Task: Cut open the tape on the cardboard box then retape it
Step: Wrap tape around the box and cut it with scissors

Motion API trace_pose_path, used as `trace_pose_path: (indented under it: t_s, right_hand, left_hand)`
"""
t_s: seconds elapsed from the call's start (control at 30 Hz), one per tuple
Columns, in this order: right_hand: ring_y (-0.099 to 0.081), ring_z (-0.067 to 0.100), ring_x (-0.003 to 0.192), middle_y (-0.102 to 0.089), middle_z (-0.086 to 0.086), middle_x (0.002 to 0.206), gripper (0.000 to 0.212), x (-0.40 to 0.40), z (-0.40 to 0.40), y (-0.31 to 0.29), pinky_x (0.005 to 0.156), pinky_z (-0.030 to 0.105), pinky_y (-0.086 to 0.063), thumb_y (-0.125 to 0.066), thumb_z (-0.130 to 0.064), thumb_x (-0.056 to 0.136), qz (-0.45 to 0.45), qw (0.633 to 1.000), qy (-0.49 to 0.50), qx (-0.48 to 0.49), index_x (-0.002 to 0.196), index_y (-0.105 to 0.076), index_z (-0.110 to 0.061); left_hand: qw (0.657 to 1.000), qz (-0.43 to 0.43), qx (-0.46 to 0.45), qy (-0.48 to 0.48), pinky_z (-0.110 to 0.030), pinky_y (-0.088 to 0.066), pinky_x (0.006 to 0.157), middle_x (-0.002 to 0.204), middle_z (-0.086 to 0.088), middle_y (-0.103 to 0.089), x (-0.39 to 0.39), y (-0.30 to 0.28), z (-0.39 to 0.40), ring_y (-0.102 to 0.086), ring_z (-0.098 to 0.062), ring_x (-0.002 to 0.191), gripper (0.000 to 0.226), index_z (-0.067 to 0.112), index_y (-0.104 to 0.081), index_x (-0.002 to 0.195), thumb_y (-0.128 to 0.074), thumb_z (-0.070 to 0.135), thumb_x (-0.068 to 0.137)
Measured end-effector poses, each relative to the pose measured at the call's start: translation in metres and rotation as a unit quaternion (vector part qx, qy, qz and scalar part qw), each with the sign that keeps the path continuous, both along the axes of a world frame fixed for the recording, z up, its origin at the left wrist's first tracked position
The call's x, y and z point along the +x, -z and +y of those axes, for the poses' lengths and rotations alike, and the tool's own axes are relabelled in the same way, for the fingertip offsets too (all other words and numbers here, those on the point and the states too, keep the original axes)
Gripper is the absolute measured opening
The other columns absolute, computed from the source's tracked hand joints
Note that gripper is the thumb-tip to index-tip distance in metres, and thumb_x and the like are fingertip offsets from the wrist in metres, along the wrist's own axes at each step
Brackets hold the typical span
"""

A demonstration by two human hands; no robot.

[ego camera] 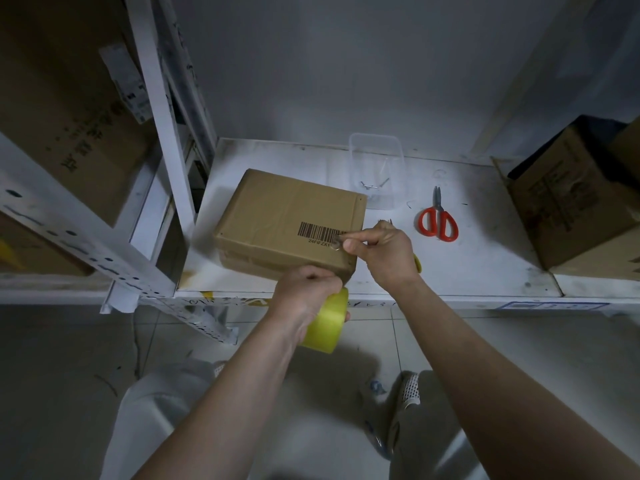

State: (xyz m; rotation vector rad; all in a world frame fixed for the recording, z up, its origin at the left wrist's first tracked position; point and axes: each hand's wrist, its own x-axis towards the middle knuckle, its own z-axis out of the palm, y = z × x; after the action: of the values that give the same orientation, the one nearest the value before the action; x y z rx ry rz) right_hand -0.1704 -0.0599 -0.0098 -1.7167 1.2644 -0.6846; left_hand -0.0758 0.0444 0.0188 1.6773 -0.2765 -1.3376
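1. I am seeing the cardboard box [291,220] sitting on the white shelf [485,258].
2. My left hand [304,292] is gripping the yellow tape roll [325,322] at the box's near edge.
3. My right hand [379,251] is pinching the tape end [337,241] by the barcode [320,232].
4. Red-handled scissors [438,218] are lying nearby.

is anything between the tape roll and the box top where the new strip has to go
Nothing visible. The left hand holds the yellow tape roll at the box's near edge, and the right hand pinches what looks like the tape end on the top by the barcode. The scissors lie off to the right.
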Motion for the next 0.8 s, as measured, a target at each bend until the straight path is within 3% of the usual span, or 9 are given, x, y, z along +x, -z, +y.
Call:
trace_pose_path:
  t_s: [0.2, 0.43, 0.6, 0.67, 0.8]
  right_hand:
    - [-0.048, 0.002, 0.069, -0.047, -0.011, 0.074, 0.019, -0.002, 0.0, 0.003, 0.087, 0.028, -0.046, -0.074, -0.017, 0.078, -0.001, 1.0, 0.005, -0.001, 0.096, -0.075, -0.019]
    - [-0.05, 0.008, 0.073, -0.047, -0.01, 0.075, 0.018, -0.001, 0.002, 0.006, 0.086, 0.037, -0.05, -0.075, -0.019, 0.077, 0.0, 1.0, 0.01, -0.011, 0.091, -0.073, -0.031]
    - [-0.049, 0.011, 0.063, -0.047, -0.004, 0.07, 0.038, -0.001, -0.004, 0.002, 0.066, 0.033, -0.048, -0.078, -0.021, 0.073, 0.015, 0.999, 0.036, 0.008, 0.104, -0.057, -0.027]
    - [-0.048, 0.012, 0.064, -0.05, -0.002, 0.071, 0.026, 0.001, -0.003, 0.004, 0.066, 0.035, -0.047, -0.073, -0.016, 0.078, -0.008, 1.0, 0.013, -0.002, 0.099, -0.058, -0.022]
    - [-0.055, 0.011, 0.077, -0.062, 0.001, 0.093, 0.006, 0.008, 0.004, 0.013, 0.076, 0.032, -0.05, -0.063, -0.018, 0.086, -0.014, 0.999, 0.023, -0.023, 0.088, -0.062, -0.024]
  left_hand:
    - [1.0, 0.005, 0.0, -0.005, -0.036, -0.056, 0.041, 0.065, -0.014, -0.057, -0.002, 0.002, -0.001, -0.055, -0.021, 0.037, 0.011, 0.004, -0.063, 0.078, -0.062, -0.007, 0.079]
    - [1.0, 0.009, 0.004, -0.003, -0.037, -0.056, 0.042, 0.069, -0.014, -0.058, 0.0, 0.004, -0.001, -0.057, -0.023, 0.041, 0.01, 0.004, -0.063, 0.083, -0.064, -0.006, 0.08]
    - [1.0, 0.02, 0.001, 0.003, -0.036, -0.057, 0.043, 0.073, -0.015, -0.059, -0.001, 0.006, 0.0, -0.058, -0.026, 0.048, 0.01, 0.003, -0.062, 0.085, -0.063, -0.006, 0.08]
    - [1.0, 0.026, -0.002, 0.008, -0.035, -0.056, 0.041, 0.076, -0.014, -0.058, 0.0, 0.007, -0.001, -0.058, -0.028, 0.05, 0.011, 0.004, -0.061, 0.084, -0.061, -0.007, 0.081]
    - [0.999, 0.026, -0.001, 0.023, -0.032, -0.055, 0.041, 0.077, -0.014, -0.06, 0.003, 0.01, 0.002, -0.061, -0.03, 0.049, 0.013, 0.006, -0.06, 0.085, -0.061, -0.007, 0.081]
